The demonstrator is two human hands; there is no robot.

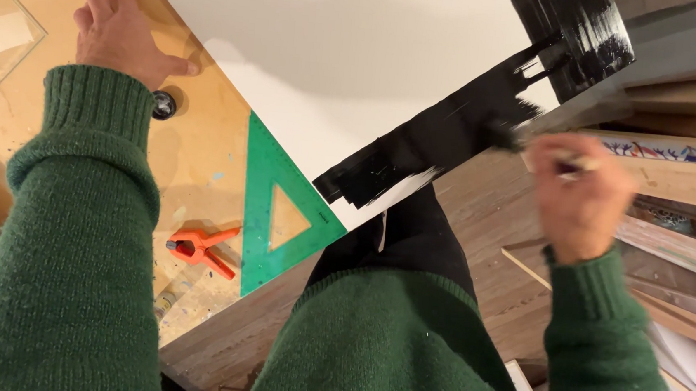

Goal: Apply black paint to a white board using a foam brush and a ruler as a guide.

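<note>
- Fingers of the left hand (121, 33) lay spread flat on the smooth plywood table (194, 150), thumb touching the white board (335, 45).
- Right hand (579, 197), blurred, pinched a thin brush (534, 148) at the board's edge, bristles on a glossy, streaky black paint band (452, 129).
- Green translucent plastic set square (260, 213) lay just beside an orange spring clamp (199, 248).

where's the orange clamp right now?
In the head view, lower left: the orange clamp lies on the wooden table, just left of the green set square, untouched by either hand.

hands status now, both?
Left hand: open, flat on the wooden table by the white board.
Right hand: closed on a paintbrush.
</note>
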